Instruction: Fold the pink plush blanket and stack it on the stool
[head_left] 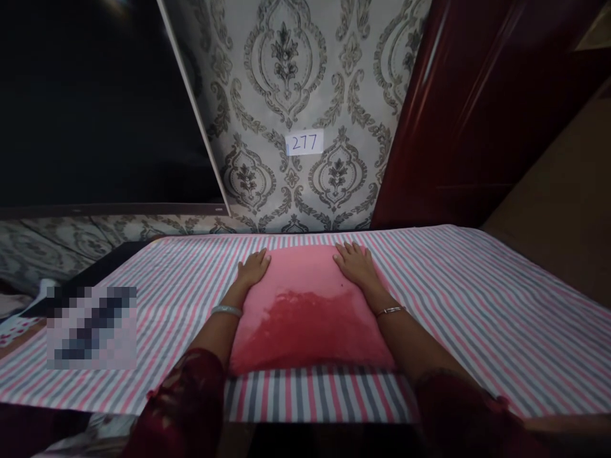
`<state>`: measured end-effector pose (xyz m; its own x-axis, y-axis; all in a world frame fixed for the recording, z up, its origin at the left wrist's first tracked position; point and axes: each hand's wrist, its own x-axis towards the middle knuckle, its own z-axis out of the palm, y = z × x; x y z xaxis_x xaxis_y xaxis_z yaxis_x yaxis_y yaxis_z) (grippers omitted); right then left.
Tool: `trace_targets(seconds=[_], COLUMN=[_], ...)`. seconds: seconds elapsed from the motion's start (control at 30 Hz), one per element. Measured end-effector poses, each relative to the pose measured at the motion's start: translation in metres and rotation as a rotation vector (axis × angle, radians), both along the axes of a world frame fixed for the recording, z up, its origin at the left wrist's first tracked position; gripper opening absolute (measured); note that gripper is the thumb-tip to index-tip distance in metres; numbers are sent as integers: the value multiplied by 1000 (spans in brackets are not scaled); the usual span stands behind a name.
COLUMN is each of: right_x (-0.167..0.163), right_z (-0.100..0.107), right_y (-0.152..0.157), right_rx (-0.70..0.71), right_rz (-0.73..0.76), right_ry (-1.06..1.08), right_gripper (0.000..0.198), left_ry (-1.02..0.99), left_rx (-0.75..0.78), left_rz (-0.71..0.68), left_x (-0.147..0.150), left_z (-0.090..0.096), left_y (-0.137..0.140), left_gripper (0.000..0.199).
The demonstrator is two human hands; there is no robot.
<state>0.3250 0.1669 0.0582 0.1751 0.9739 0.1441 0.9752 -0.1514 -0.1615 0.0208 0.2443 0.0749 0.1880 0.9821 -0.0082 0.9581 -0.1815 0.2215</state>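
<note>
A pink cushion (305,273), roughly square, lies flat in the middle of the striped cloth. Its near half shows a darker red patch with an uneven edge; whether that is damp or brushed pile, I cannot tell. On the cushion's far left corner rests my left hand (252,267), palm down with the fingers stretched forward. My right hand (356,262) lies on the far right corner, fingers spread. Neither hand is closed round anything. Both forearms run along the cushion's sides.
The cloth (458,286) with pink, grey and white stripes covers the table. A large dark screen (105,108) hangs at left. A dark red glossy panel (458,114) stands at right. Patterned wallpaper behind bears a paper label (304,142) reading 277. A blurred-out patch (91,327) hides something at left.
</note>
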Motion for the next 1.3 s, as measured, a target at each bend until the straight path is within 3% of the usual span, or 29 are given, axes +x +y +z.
trace_targets(seconds=[0.17,0.27,0.4,0.53,0.63,0.8,0.9,1.1,1.3], right_x=[-1,-2,-2,-1,-4,-21,-17,24,33], right_z=[6,8,10,21,35,38,29,22,8], right_y=[-3,-4,-4,-4,-9,-29,-28,1,7], right_rx=[-29,-49,-48,-38,-12,-34,-100,-139,-106], right_rz=[-5,-8,-1,14,50,480,594,260,209], right_ry=[33,28,36,80,69,7,-25,2,48], right_gripper=[58,58,58,59,56,53,55,61,62], left_ry=[14,68,117,51,38,33,45,44,20], left_rx=[-79,-3,95,95,101,192,222,263,284], left_rz=[25,47,-214,-547,-643,-655,-666,-677,-681], left_x=[3,14,42,59,60,56,55,53,50], left_z=[20,38,49,33,18,2,-8,-23,-28], left_y=[3,-16,-82,-148,-169,-172,-172,-171,-169], left_gripper=[68,75,74,69,68,66,61,61,61])
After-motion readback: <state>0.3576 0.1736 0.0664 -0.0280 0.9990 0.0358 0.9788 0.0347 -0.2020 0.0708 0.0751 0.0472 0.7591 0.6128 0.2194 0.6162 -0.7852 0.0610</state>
